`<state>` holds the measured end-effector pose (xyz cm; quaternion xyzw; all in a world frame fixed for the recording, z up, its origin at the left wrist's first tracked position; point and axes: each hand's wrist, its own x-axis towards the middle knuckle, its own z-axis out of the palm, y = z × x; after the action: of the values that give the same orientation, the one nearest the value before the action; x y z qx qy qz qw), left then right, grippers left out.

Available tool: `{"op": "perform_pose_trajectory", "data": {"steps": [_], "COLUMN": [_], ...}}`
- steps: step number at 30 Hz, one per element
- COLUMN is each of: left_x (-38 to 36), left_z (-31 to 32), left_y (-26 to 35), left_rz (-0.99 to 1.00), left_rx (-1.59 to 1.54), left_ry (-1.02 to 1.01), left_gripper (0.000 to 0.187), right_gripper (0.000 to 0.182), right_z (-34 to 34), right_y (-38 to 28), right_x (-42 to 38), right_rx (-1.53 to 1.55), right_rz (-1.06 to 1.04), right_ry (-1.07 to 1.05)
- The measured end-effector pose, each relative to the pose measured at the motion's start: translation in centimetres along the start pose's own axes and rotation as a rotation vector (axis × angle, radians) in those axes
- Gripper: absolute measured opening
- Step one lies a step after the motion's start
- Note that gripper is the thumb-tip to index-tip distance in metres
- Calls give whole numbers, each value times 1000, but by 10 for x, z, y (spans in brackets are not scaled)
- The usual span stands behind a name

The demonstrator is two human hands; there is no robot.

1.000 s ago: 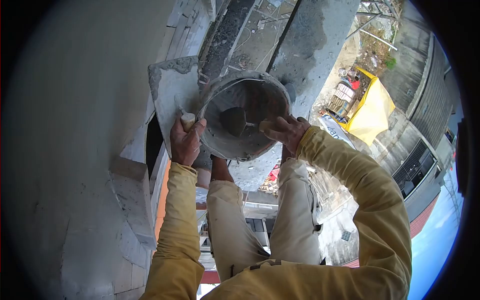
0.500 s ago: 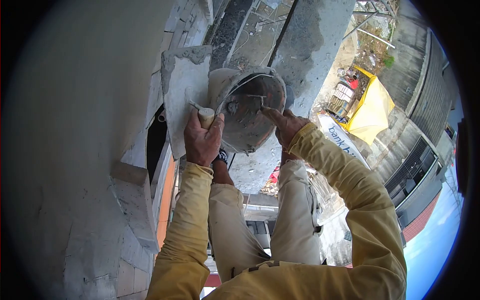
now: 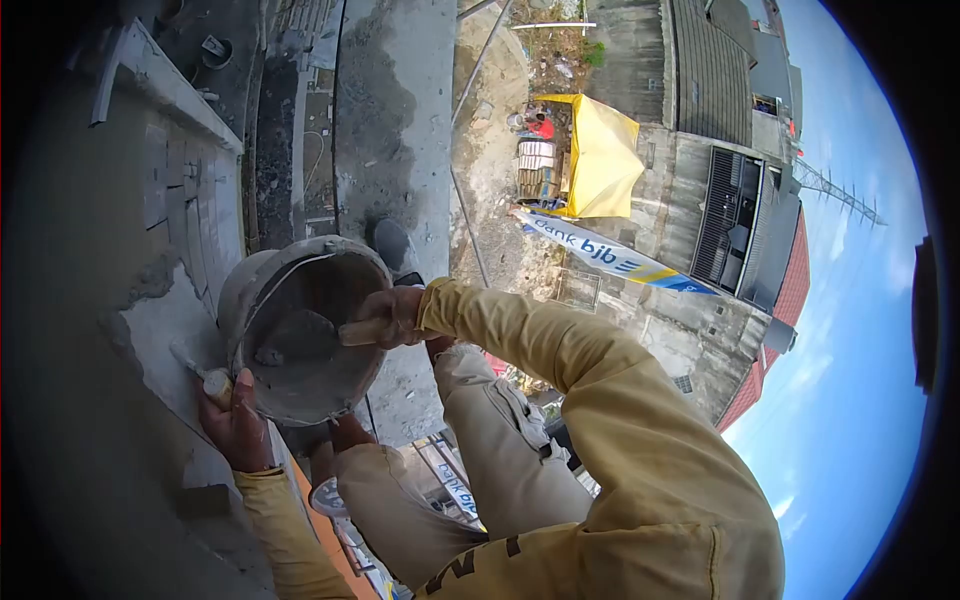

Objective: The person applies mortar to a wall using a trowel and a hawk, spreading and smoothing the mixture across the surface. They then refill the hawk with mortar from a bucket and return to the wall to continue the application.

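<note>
A mortar-smeared bucket [image 3: 236, 292] stands in front of my legs with its mouth facing me. My right hand [image 3: 404, 312] is closed round the wooden handle of a trowel [image 3: 365, 332], whose grey blade lies inside the bucket against wet-looking mortar [image 3: 270, 356]. At the bucket's left side, my left hand [image 3: 238, 425] is wrapped round the handle of a plastering trowel [image 3: 165, 335]. Its broad flat plate has mortar along the far edge and is tilted beside the wall. Some left fingers are hidden behind the handle.
A rough wall [image 3: 80, 380] rises close on my left. The bucket is on a narrow concrete-smeared plank [image 3: 390, 130] high above the ground. Far below are a yellow canopy [image 3: 603, 160], a banner [image 3: 610, 250] and a person in red [image 3: 541, 127].
My view has swung right, so bucket and hands appear further left. The right-hand trowel has turned, its blade now against the bucket's inside. Both hands keep their tools.
</note>
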<state>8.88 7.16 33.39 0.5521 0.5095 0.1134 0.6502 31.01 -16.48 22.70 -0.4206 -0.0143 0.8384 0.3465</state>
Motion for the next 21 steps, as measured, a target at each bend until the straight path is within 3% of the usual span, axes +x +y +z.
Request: {"op": "perform_pose_trajectory", "data": {"steps": [2,5,10,16,21], "left_x": [-2,2,2,-2,-4], "left_z": [-3,-12,-4,18,27], "left_y": [6,-10,-16,-16,-37], "left_rz": [-95,-2,-44,-183,-278], "left_rx": [-93,-25,-91,-86,-151], "left_ry": [33,55,130,241,301], "left_gripper": [16,20,28,46,50], "right_gripper": [63,56,49,60,62], "right_z": [18,43,52,52,71], "right_y": [-12,-26,-31,-15,6], "right_x": [-13,-24,-34,-79,-100], "right_rx": [21,148,382,452,512], "right_rz": [19,48,75,-132,-236], "right_ry": [51,139,175,269,319]}}
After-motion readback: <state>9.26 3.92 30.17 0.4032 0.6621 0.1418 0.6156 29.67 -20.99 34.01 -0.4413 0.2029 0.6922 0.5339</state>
